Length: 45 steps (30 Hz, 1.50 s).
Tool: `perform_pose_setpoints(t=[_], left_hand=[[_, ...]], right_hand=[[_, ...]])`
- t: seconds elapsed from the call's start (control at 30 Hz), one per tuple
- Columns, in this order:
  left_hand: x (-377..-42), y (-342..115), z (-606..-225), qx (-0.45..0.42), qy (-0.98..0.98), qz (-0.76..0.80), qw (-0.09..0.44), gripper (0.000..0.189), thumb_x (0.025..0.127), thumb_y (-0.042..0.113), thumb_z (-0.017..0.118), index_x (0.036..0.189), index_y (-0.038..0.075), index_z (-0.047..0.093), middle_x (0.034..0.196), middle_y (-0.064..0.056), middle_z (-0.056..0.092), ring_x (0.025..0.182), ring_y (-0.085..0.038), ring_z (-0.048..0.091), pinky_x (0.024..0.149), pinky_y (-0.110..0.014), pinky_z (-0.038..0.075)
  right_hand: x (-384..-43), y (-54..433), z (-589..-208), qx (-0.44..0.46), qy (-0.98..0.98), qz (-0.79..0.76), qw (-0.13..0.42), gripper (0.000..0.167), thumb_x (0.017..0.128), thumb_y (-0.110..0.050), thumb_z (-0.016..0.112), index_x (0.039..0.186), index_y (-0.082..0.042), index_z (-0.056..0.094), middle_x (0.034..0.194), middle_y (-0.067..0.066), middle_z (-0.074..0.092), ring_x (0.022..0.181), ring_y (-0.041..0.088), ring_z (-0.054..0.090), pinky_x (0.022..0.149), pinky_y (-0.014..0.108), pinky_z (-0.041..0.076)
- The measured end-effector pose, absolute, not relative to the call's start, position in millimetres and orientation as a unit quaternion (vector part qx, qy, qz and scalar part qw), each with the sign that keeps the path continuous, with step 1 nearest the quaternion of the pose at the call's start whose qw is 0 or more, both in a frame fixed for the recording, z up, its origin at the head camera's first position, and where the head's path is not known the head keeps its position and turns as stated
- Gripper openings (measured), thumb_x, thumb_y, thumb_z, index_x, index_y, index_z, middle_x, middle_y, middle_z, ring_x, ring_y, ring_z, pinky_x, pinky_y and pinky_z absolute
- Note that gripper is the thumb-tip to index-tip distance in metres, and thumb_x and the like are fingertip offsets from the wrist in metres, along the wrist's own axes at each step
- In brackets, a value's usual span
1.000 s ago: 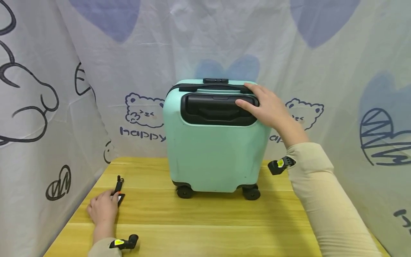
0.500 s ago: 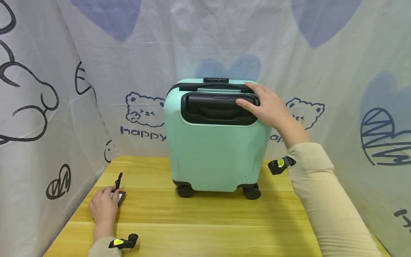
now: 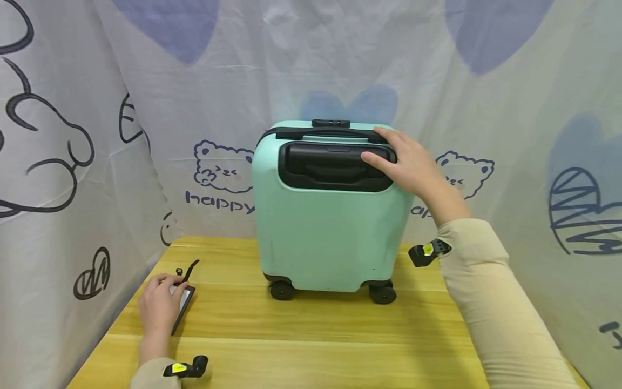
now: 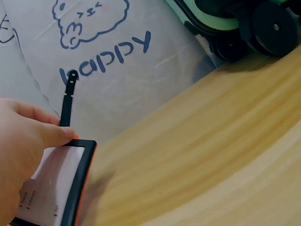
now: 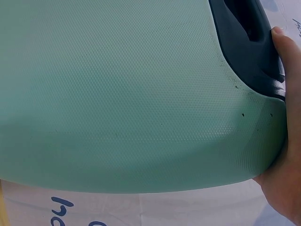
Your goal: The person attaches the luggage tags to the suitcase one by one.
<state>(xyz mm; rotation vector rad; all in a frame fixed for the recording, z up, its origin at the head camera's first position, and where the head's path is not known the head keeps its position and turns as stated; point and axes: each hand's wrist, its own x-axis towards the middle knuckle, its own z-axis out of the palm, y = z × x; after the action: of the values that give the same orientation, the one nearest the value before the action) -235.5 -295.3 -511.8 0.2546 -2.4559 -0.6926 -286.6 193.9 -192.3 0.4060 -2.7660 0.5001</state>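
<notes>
A mint-green suitcase (image 3: 330, 237) stands upright on its wheels, with a black handle recess (image 3: 335, 167) near the top of its front. My right hand (image 3: 410, 165) grips its upper right corner, the thumb over the edge of the recess; the other fingers are partly hidden behind. At the table's left side my left hand (image 3: 159, 302) pinches a luggage tag (image 3: 183, 308) by the base of its black strap (image 4: 67, 106). In the left wrist view the tag shows a black frame, orange edge and white printed card (image 4: 56, 183), tilted just above the tabletop.
The suitcase rests on a yellow wood-grain table (image 3: 291, 346) near its back edge. White printed curtains (image 3: 233, 97) hang behind and on both sides. A black combination lock (image 3: 330, 123) sits on the suitcase top.
My left hand has shifted slightly and the luggage tag has turned and lifted, showing more of its frame, while its strap now slants to the right. My right hand has stayed on the suitcase.
</notes>
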Motion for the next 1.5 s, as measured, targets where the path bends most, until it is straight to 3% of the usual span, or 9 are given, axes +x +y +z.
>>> perform_pose_setpoints(t=[0.2,0.57,0.93,1.27,1.5], left_hand=[[-233,-294,-499,0.067,-0.92,-0.288,0.256,0.019,0.092,0.011,0.067,0.106,0.0,0.07,0.12,-0.023,0.053,0.108,-0.043,0.053,0.087,-0.056,0.045],[-227,-295,-485,0.032,-0.927,-0.286,0.239,0.02,0.09,0.009,0.068,0.106,-0.003,0.07,0.114,-0.027,0.063,0.105,-0.045,0.059,0.087,-0.057,0.049],[-228,-280,-466,0.012,-0.911,-0.329,0.247,0.018,0.088,0.01,0.072,0.102,-0.001,0.073,0.107,-0.023,0.069,0.102,-0.041,0.065,0.084,-0.053,0.053],[-231,-259,-457,-0.037,-0.886,-0.34,0.313,0.013,0.083,0.008,0.076,0.096,0.003,0.074,0.094,-0.015,0.073,0.091,-0.032,0.067,0.076,-0.047,0.054],[-232,-246,-444,-0.07,-0.858,-0.343,0.376,0.013,0.076,0.004,0.081,0.087,0.005,0.075,0.084,-0.01,0.073,0.077,-0.021,0.058,0.069,-0.029,0.04]], right_hand=[[-286,194,-191,0.147,-0.961,0.174,0.158,0.087,0.087,-0.078,0.039,0.156,-0.03,0.02,0.162,0.013,0.023,0.147,0.042,0.024,0.114,0.066,0.02],[-286,191,-192,0.15,-0.961,0.174,0.157,0.087,0.087,-0.078,0.04,0.156,-0.029,0.02,0.162,0.013,0.022,0.147,0.042,0.023,0.114,0.066,0.02],[-286,195,-193,0.145,-0.962,0.174,0.153,0.086,0.087,-0.077,0.04,0.156,-0.031,0.018,0.163,0.013,0.021,0.147,0.042,0.022,0.113,0.068,0.02],[-286,196,-194,0.146,-0.96,0.178,0.157,0.084,0.088,-0.076,0.041,0.156,-0.032,0.019,0.162,0.014,0.023,0.146,0.042,0.023,0.112,0.067,0.021],[-286,193,-194,0.145,-0.961,0.179,0.156,0.086,0.088,-0.076,0.041,0.157,-0.03,0.019,0.162,0.014,0.021,0.147,0.043,0.022,0.112,0.068,0.02]])
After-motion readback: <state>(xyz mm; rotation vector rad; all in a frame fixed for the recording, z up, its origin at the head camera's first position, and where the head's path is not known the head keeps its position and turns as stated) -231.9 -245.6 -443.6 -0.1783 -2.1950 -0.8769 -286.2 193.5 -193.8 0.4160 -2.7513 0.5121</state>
